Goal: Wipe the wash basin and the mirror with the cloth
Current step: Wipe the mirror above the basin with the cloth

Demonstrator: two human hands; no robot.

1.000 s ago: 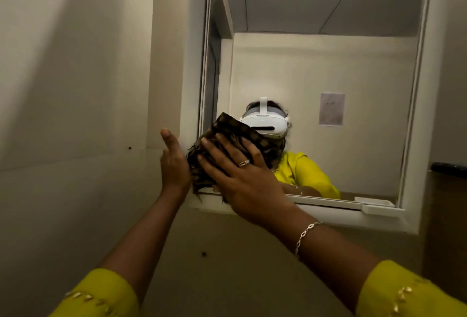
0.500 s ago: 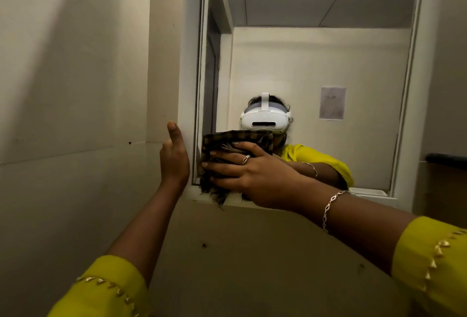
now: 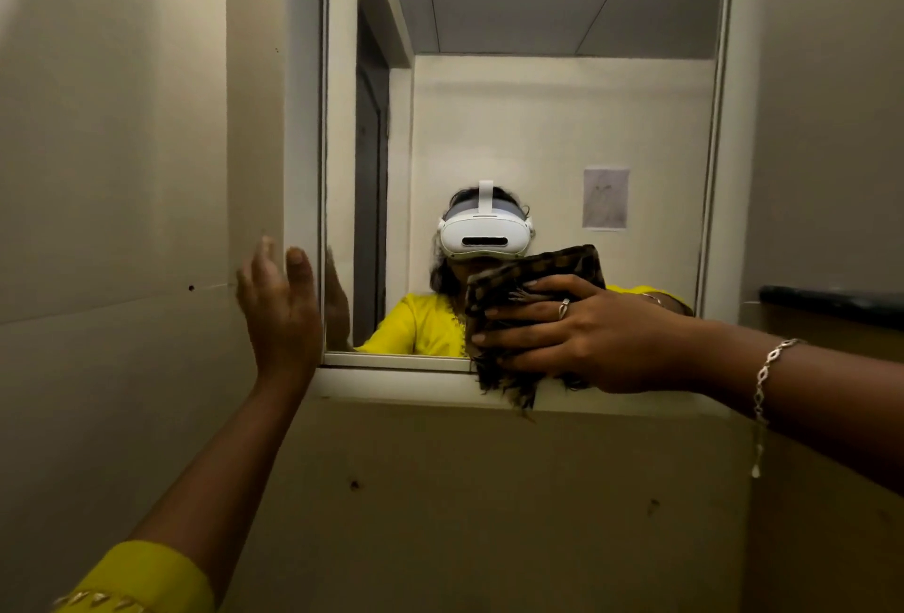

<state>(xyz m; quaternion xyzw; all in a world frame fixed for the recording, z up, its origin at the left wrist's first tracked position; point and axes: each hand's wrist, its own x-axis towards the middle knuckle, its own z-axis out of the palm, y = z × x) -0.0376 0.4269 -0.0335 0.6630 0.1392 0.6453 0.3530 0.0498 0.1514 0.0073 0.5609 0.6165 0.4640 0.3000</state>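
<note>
You had your right hand (image 3: 587, 336) laid over the bunched checked cloth (image 3: 535, 270), fingers stretched out across it and pressing it against the lower part of the mirror (image 3: 538, 123), right of the middle. The cloth's frayed edge hung over the pale frame ledge (image 3: 391, 381) below the glass. Your left hand (image 3: 281, 314) stood upright and empty beside the mirror's left edge, fingers straight and loosely apart, its reflection showing just inside the glass; whether it actually touched the frame I could not tell. The wash basin was out of view. To my eye this was the mirror step, with the bottom strip under your palm and the broad upper glass well above where the cloth sat. Doing it well called, I think, for even pressure from the whole palm rather than the fingertips alone, so the wad did not roll or skip and leave streaks. Long overlapping passes from one side of the frame to the other, worked in rows, would probably have covered more than short dabs. The dangling fringe looked likely to drag along the ledge, so tucking it under the hand seemed wise. The corners by the frame would have needed a folded edge pushed in. Your left hand, if braced on the wall, could have steadied a reach toward the top.
</note>
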